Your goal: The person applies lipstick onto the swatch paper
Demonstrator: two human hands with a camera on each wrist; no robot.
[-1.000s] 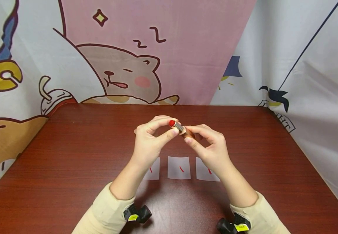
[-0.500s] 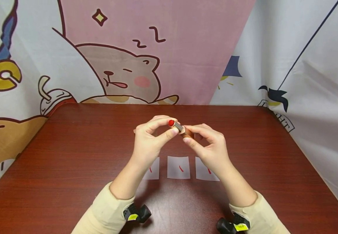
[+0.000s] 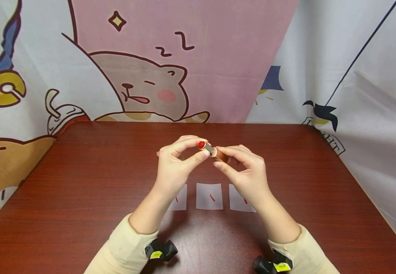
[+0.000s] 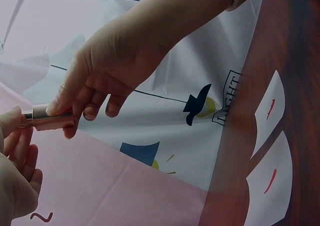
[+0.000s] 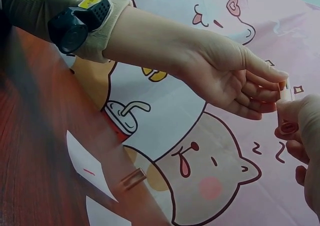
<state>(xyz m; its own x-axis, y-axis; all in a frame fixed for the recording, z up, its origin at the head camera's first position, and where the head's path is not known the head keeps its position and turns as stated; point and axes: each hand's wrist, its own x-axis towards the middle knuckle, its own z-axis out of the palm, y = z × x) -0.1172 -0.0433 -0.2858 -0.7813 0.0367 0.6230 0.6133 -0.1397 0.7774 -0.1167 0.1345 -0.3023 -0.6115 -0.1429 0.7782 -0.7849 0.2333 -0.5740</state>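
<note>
A: Where's the lipstick (image 3: 209,148)?
B: Between my hands, above the papers (image 3: 209,196). Left hand (image 3: 174,167) pinches the red-tip end, right hand (image 3: 247,173) pinches the base; two grips w/ opposite ends so I can twist.

The lipstick (image 3: 207,147) has a red tip and a silver and copper tube. Three white papers (image 3: 209,196) each bear a red stroke on the dark reddish-brown wood-grain table (image 3: 81,182). Sleeves (image 3: 124,247) are cream.

Both hands raised, fingertips meeting: left hand (image 3: 174,167) fingers pinched, right hand (image 3: 249,173) fingers pinched.
</note>
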